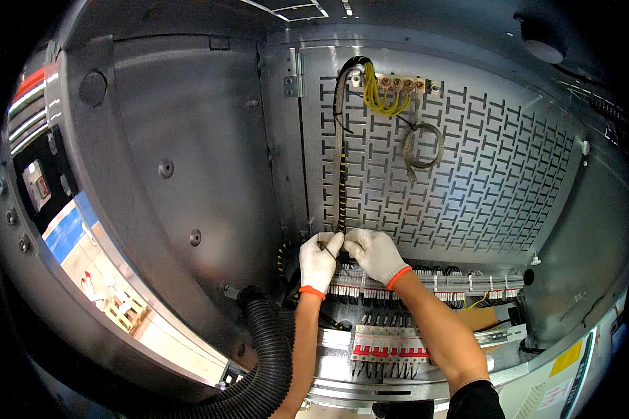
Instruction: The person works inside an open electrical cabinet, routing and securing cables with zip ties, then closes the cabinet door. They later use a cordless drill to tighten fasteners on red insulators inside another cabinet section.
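I look into a grey metal electrical cabinet. Both hands wear white knit gloves with orange cuffs. My left hand (319, 261) and my right hand (372, 254) meet at the foot of a black and yellow wrapped cable bundle (340, 174) that runs up the perforated back plate (468, 174). Their fingers pinch the bundle and a thin dark strap or tie at the point where it meets the terminal strip (426, 285). What the fingers grip exactly is partly hidden by the gloves.
Yellow wires (381, 98) hang from a brass terminal bar at the top, with a loop of braided strap (423, 146) below. A row of red and white circuit breakers (388, 346) sits under the terminals. A black corrugated hose (265, 356) curves at lower left.
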Tool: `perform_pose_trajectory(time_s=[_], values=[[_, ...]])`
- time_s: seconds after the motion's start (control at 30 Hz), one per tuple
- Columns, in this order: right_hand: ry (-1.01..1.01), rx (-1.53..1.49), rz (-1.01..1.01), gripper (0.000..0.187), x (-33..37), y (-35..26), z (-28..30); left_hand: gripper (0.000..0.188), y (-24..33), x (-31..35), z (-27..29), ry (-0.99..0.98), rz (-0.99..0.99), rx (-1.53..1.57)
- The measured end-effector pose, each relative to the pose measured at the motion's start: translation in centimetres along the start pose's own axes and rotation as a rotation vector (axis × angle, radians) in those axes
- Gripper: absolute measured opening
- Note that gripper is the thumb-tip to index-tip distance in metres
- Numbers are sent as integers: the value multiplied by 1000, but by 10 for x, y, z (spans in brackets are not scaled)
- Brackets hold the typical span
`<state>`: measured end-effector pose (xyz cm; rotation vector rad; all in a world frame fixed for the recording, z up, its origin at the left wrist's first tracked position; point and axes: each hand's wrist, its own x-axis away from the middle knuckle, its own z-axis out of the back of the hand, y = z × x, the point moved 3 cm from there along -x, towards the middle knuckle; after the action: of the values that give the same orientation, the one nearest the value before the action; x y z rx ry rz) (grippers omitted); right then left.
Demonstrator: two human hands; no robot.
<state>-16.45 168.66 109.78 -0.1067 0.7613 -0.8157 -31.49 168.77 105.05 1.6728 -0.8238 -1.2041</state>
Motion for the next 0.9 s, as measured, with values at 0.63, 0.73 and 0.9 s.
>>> perform_pose_trajectory(time_s=[0.63, 0.73, 0.9], values=[[241, -104, 113, 23, 14, -5, 20, 23, 37, 20, 12, 77, -253, -617], [4, -675, -245, 22, -2, -16, 22, 26, 28, 42, 16, -33, -148, -795], [-7, -966, -324, 24, -16, -8, 12, 13, -1, 38, 43, 82, -224, -951]])
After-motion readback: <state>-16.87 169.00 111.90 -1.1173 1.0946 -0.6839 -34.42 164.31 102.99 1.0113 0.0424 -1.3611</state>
